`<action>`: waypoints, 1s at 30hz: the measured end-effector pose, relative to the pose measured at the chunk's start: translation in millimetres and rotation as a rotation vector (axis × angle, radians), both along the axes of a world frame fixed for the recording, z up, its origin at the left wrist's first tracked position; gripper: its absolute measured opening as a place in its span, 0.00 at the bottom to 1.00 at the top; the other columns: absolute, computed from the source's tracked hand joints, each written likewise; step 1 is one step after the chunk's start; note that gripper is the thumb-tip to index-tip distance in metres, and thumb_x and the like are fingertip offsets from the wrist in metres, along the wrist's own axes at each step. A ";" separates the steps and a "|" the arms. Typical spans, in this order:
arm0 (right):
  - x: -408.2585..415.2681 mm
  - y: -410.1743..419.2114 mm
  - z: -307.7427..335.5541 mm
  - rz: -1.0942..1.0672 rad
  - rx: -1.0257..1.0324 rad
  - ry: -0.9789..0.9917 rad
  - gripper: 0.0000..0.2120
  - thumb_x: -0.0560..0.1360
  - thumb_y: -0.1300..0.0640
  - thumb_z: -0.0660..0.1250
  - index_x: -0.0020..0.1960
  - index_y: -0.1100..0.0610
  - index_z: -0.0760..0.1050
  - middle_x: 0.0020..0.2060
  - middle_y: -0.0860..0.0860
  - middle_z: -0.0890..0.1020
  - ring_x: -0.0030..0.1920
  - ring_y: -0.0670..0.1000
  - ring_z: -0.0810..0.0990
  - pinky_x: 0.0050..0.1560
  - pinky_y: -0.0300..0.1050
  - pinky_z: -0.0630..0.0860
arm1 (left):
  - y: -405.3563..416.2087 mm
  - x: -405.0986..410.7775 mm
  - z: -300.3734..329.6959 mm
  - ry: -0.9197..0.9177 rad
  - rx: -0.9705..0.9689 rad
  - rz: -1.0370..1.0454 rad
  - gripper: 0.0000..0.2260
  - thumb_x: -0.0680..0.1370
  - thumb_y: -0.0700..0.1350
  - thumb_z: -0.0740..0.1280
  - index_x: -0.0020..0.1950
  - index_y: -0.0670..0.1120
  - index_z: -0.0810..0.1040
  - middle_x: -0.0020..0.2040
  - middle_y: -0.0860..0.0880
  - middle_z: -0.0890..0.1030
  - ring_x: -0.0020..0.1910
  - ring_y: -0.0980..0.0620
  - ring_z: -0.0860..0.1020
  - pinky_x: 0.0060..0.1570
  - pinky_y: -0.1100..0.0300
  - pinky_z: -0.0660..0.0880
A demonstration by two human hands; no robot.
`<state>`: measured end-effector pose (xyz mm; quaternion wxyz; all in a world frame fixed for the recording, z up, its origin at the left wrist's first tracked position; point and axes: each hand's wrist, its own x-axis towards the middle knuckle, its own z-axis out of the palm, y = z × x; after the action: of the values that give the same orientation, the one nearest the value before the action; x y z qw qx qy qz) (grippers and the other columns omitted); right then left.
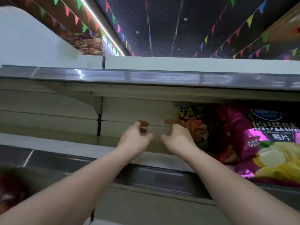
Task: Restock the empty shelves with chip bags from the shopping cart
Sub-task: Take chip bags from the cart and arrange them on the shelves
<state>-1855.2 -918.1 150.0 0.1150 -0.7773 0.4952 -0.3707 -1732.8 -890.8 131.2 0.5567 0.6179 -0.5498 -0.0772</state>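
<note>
Both my arms reach up into a cream shelf bay (pixel 90 140). My left hand (pixel 136 135) hovers over the bare shelf with its fingers loosely curled and nothing in it. My right hand (pixel 177 137) is beside it, its blurred fingertips at the left edge of a dark red and orange chip bag (pixel 206 127) standing on the shelf. Right of that bag stands a magenta chip bag (pixel 267 143) printed with yellow chips. The shopping cart is not in view.
An upper shelf with a grey price rail (pixel 146 77) runs overhead, and another grey rail (pixel 162 177) edges the shelf below my wrists. A blurred dark red shape (pixel 11 189) sits at the lower left. Coloured pennants hang from the dark ceiling.
</note>
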 end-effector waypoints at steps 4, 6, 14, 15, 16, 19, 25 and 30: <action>26.9 30.6 -8.1 0.196 -0.106 0.015 0.24 0.76 0.55 0.62 0.71 0.52 0.64 0.67 0.55 0.70 0.66 0.54 0.70 0.60 0.42 0.67 | 40.1 40.0 -7.0 -0.016 -0.003 0.159 0.14 0.76 0.45 0.68 0.60 0.47 0.74 0.51 0.50 0.77 0.56 0.49 0.76 0.57 0.59 0.71; 42.0 48.6 -10.1 0.260 -0.119 0.027 0.23 0.76 0.55 0.62 0.70 0.50 0.65 0.66 0.53 0.71 0.62 0.52 0.72 0.58 0.42 0.67 | 61.8 63.8 -11.6 0.002 -0.002 0.222 0.13 0.76 0.46 0.68 0.60 0.48 0.74 0.50 0.51 0.76 0.56 0.50 0.76 0.58 0.59 0.71; 133.5 112.5 -6.6 0.538 -0.158 0.033 0.17 0.77 0.56 0.62 0.66 0.49 0.71 0.63 0.50 0.75 0.60 0.48 0.73 0.56 0.38 0.65 | 148.4 164.1 -27.6 0.030 0.008 0.363 0.13 0.76 0.45 0.67 0.60 0.48 0.75 0.53 0.50 0.79 0.47 0.52 0.77 0.45 0.62 0.71; 152.0 120.1 -7.6 0.565 -0.169 0.035 0.17 0.77 0.56 0.62 0.65 0.50 0.72 0.62 0.50 0.76 0.61 0.48 0.73 0.56 0.38 0.66 | 159.8 179.7 -30.3 0.036 0.009 0.388 0.13 0.76 0.45 0.67 0.60 0.48 0.75 0.52 0.50 0.79 0.47 0.52 0.76 0.45 0.63 0.70; 172.4 128.2 -9.4 0.591 -0.175 0.035 0.17 0.76 0.56 0.63 0.64 0.50 0.72 0.61 0.50 0.76 0.61 0.48 0.73 0.55 0.38 0.67 | 171.6 196.0 -32.7 0.039 0.010 0.412 0.13 0.76 0.45 0.67 0.60 0.48 0.75 0.52 0.51 0.79 0.47 0.52 0.76 0.45 0.63 0.70; 240.4 155.4 -16.2 0.680 -0.189 0.064 0.17 0.76 0.57 0.62 0.65 0.51 0.72 0.62 0.50 0.76 0.63 0.48 0.73 0.57 0.37 0.67 | 210.2 249.2 -40.1 0.021 0.048 0.494 0.13 0.76 0.45 0.66 0.60 0.49 0.75 0.52 0.51 0.79 0.50 0.53 0.75 0.47 0.63 0.69; 375.2 205.8 -36.4 0.834 -0.141 0.127 0.19 0.76 0.55 0.63 0.67 0.52 0.70 0.63 0.50 0.76 0.62 0.49 0.73 0.56 0.38 0.67 | 286.9 364.0 -59.3 0.093 0.094 0.658 0.13 0.76 0.45 0.67 0.60 0.48 0.75 0.54 0.48 0.79 0.52 0.50 0.76 0.52 0.58 0.74; 462.7 239.1 -67.1 0.957 -0.052 0.184 0.19 0.76 0.55 0.63 0.66 0.51 0.70 0.62 0.50 0.76 0.62 0.50 0.74 0.61 0.43 0.69 | 337.8 436.9 -87.0 0.202 0.169 0.745 0.13 0.77 0.45 0.66 0.62 0.47 0.73 0.53 0.49 0.77 0.49 0.51 0.76 0.46 0.59 0.74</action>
<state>-1392.5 -678.9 83.0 0.2088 -0.9499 0.0807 -0.2182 -1295.9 -552.9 44.2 0.5452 0.8080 -0.2220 0.0247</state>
